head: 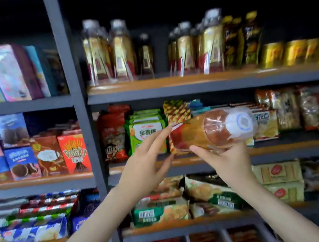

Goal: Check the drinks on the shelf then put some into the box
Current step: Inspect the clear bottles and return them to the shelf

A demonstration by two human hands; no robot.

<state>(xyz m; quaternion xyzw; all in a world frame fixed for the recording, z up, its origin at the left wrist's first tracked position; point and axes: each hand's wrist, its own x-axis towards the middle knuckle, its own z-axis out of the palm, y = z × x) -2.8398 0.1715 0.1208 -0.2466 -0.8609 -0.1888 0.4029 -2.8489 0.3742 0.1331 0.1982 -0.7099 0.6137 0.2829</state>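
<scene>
A clear drink bottle (210, 130) with a gold and red label and a white cap lies tipped sideways in front of the middle shelf, cap toward me. My right hand (223, 159) grips it from below near the neck. My left hand (145, 161) touches the bottle's base end with its fingertips, fingers spread. On the upper shelf (189, 80) stand several more bottles (121, 50) of the same kind, darker bottles (248, 38) and yellow cans (293, 52). No box is in view.
Grey metal shelving with an upright post (78, 109) divides the racks. Snack packets (146, 130) fill the middle shelf behind the bottle. Biscuit boxes (73, 151) stand at the left. Lower shelves hold more packets.
</scene>
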